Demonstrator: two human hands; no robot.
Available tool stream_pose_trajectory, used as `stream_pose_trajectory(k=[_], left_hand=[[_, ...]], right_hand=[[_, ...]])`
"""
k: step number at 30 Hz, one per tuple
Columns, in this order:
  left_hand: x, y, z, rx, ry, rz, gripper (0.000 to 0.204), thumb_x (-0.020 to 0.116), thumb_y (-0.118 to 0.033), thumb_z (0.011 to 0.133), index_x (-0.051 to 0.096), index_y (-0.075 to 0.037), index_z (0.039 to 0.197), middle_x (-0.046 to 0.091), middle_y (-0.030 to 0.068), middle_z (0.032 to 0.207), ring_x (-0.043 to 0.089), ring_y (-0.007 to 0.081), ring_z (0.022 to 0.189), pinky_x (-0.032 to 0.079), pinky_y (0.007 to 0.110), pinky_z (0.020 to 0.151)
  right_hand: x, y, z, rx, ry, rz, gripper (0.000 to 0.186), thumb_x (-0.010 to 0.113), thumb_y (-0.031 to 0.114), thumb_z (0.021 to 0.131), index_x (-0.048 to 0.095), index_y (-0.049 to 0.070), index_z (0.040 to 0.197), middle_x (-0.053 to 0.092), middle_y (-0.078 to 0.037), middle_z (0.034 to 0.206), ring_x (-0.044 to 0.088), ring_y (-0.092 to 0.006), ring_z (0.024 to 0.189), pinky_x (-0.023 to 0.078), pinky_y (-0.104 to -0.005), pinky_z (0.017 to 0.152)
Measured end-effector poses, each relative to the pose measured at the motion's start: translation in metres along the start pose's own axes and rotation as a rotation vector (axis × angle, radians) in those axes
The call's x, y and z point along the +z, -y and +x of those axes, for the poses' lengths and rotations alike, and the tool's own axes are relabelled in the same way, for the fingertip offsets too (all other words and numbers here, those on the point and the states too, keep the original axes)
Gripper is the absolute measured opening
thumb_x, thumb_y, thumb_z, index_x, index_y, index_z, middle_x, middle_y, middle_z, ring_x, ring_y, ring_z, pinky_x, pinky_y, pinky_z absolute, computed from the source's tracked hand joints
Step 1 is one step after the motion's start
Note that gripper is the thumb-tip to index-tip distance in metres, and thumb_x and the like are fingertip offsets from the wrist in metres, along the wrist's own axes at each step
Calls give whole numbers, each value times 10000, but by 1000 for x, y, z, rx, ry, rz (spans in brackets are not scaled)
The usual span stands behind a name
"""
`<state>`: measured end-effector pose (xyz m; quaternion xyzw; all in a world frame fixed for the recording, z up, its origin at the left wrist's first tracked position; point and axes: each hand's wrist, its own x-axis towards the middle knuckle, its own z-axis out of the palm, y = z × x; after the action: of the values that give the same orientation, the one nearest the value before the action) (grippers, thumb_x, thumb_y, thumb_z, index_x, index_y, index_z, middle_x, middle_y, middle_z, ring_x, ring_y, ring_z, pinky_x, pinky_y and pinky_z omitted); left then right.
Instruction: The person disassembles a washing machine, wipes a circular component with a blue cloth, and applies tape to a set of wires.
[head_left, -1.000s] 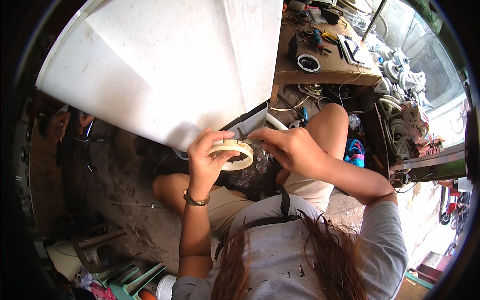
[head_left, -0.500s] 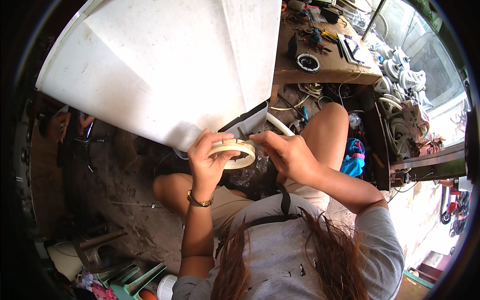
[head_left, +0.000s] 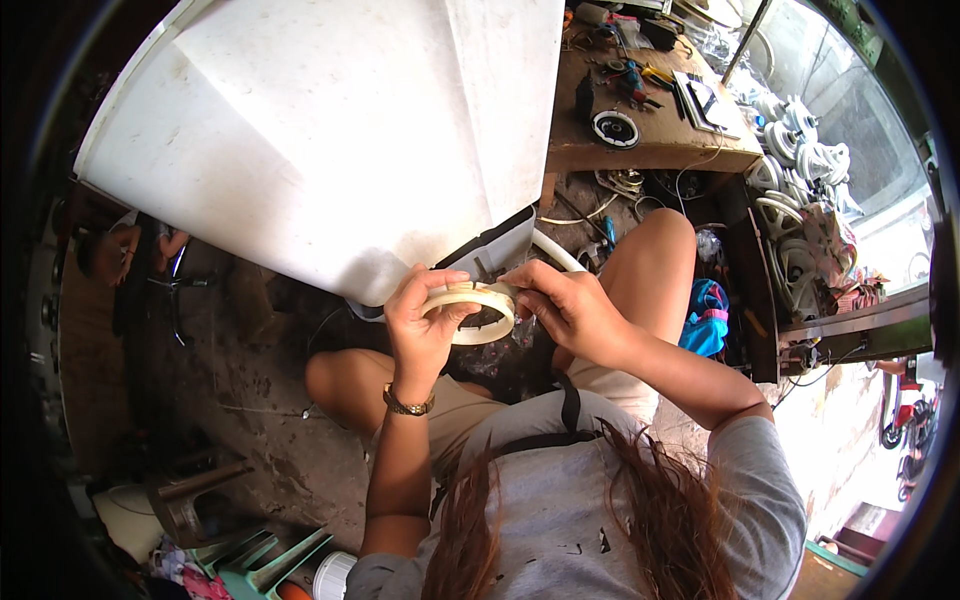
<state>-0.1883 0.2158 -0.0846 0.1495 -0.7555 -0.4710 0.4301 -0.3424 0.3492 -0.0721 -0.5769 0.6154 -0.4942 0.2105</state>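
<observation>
A cream-coloured plastic ring (head_left: 480, 336), with small dark notches or tabs on its inner side, is held up above my lap. My left hand (head_left: 421, 318) grips its left side, thumb through the opening and fingers along the top rim. My right hand (head_left: 562, 308) is at the ring's right end, index finger and thumb closed together against the rim. Whatever lies between those right fingertips is hidden or too small to name. Just beyond the ring stands a large white appliance casing (head_left: 330, 130), tilted, with a dark opening at its lower edge.
A wooden workbench (head_left: 600, 155) with pliers, other tools and a round black-and-white part (head_left: 615, 129) is at the upper right. Many white pulley-like wheels (head_left: 800, 150) are piled beside it. A pale hose (head_left: 555, 250) runs near my right knee. A green plastic stool (head_left: 262, 565) is at lower left.
Both hands and the ring have shifted slightly to the right. The right fingers have curled in closer at the ring's right end. The left grip is unchanged.
</observation>
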Motion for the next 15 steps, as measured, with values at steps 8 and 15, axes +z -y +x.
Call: stream_pose_trajectory(k=[8,15], left_hand=[[-3,-4,-2,11,-10,66,332,821,-169,694,646,6,917,590,48,770,582,120,668,449,225,561],[1,-2,-5,86,-74,72,345,825,-190,688,644,-4,915,595,48,773,554,101,635,430,213,542]], right_hand=[[-17,14,1,-29,13,-151,174,579,63,876,556,71,1048,632,-150,702,629,-334,640,467,-401,544],[-11,12,-3,-27,-12,-162,188,584,63,870,557,81,1055,624,-149,677,621,-337,617,464,-411,532]])
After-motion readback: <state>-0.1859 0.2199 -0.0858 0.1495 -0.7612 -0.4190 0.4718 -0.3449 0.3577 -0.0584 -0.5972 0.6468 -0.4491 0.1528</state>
